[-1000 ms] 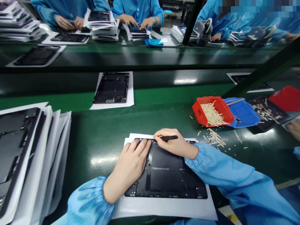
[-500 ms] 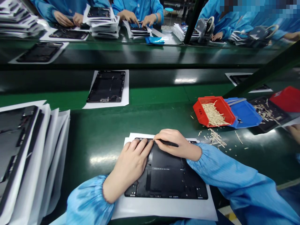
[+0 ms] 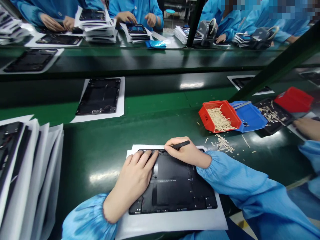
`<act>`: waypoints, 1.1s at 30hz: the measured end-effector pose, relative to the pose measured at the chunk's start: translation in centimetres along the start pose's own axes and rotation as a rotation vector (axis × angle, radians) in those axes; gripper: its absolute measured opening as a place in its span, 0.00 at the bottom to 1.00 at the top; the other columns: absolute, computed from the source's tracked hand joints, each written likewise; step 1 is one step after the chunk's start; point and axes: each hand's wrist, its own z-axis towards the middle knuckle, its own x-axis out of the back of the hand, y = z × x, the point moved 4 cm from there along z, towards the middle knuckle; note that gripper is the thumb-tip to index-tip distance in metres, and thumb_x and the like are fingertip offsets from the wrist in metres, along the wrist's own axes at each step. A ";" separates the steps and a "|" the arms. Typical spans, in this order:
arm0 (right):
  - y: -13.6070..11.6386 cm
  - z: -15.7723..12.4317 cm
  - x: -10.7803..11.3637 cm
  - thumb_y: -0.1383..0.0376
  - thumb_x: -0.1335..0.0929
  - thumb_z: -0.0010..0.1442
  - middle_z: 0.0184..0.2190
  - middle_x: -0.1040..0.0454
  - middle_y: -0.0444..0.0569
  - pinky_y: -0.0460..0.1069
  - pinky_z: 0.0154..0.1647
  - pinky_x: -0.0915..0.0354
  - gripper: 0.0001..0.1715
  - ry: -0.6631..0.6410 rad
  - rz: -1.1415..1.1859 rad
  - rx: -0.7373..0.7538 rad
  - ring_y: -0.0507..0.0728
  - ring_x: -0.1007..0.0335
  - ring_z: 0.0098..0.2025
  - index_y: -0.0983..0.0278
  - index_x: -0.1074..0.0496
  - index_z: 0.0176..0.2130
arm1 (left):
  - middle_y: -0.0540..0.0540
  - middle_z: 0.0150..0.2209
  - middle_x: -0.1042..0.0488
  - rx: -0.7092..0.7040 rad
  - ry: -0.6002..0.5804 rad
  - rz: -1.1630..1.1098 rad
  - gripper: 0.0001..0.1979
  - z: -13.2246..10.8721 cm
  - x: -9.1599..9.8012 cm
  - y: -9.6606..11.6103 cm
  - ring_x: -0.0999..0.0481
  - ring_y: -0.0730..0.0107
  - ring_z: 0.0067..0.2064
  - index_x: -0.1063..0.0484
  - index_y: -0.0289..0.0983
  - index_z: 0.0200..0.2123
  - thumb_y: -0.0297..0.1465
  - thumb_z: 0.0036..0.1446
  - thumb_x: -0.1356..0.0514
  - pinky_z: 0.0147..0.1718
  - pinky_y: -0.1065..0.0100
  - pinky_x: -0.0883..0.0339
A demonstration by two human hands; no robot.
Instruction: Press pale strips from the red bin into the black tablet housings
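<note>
A black tablet housing (image 3: 175, 193) with flat dark panels inside and small parts along its edges lies on white paper sheets (image 3: 195, 220) in front of me. My left hand (image 3: 138, 173) rests flat over its upper left side, fingers stretched toward the far edge. In my right hand (image 3: 183, 153), pinched between thumb and fingers, are slim black tweezers (image 3: 181, 144). That hand is at the far edge of the housing, just right of my left fingertips. Whatever the tweezer tips touch is hidden by my fingers.
A red bin (image 3: 220, 116) of thin pale strips stands beside a blue bin (image 3: 250, 116); loose strips (image 3: 223, 143) lie before them. Stacked housings and paper (image 3: 32, 176) rise at left. Another housing (image 3: 100, 96) lies beyond. A green post (image 3: 277, 66) slants at right; co-workers sit opposite.
My right hand has lifted slightly from beside the left fingertips, opening a small gap, and the tweezers' rear end tilts up more. The whole view has shifted a little.
</note>
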 end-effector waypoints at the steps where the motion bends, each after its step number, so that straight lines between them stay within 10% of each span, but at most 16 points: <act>1: 0.1 0.0 -0.1 0.68 0.34 0.59 0.30 0.23 0.45 0.43 0.33 0.37 0.08 -0.010 0.022 -0.008 0.50 0.29 0.31 0.65 0.24 0.33 | 0.42 0.54 0.32 0.000 0.002 0.000 0.24 0.0 0.0 0.0 0.35 0.56 0.49 0.40 0.37 0.60 0.26 0.60 0.48 0.46 0.57 0.38; 33: -0.1 -0.2 -0.3 0.70 0.34 0.58 0.32 0.22 0.45 0.45 0.37 0.34 0.07 0.069 -0.073 0.105 0.52 0.26 0.34 0.63 0.26 0.33 | 0.42 0.50 0.30 0.017 -0.065 0.070 0.25 0.5 0.3 0.6 0.35 0.57 0.46 0.41 0.39 0.61 0.25 0.59 0.50 0.41 0.57 0.41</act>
